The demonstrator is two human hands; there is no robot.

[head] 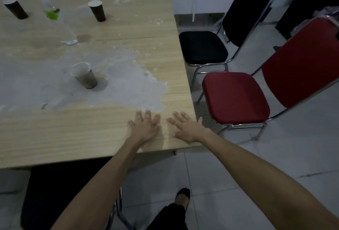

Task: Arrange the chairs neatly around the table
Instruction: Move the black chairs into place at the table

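Here, nearest of all, a dark chair [55,193] sits tucked under the near edge of the bench [91,134], only its black back and a bit of chrome frame showing beside the person's shoe. Above it both arms reach forward: the left hand [145,127] and the right hand [185,127] lie just beside each other over the bench's near right corner, fingers spread and straight, each grip open and holding nothing; whether the palms actually press the wood I cannot tell. Just off that corner stands the red chair [236,97], its seat near the bench's right edge but skewed, with the back leaning away to the right. Further along the same side the black chair [203,47] sits close to the bench edge, turned slightly as well. Both look like padded banquet chairs on thin chrome tubing, so I judge them light and stiff, easy to slide on the tiled floor though the legs may scrape or catch on grout lines. The top rail of the backrest seems the best place to take hold, with a second hand on the seat edge to steer. On the bench beyond, a grey spill spreads around a paper cup [84,75], and a clear bottle [53,15] stands further off between two other cups.
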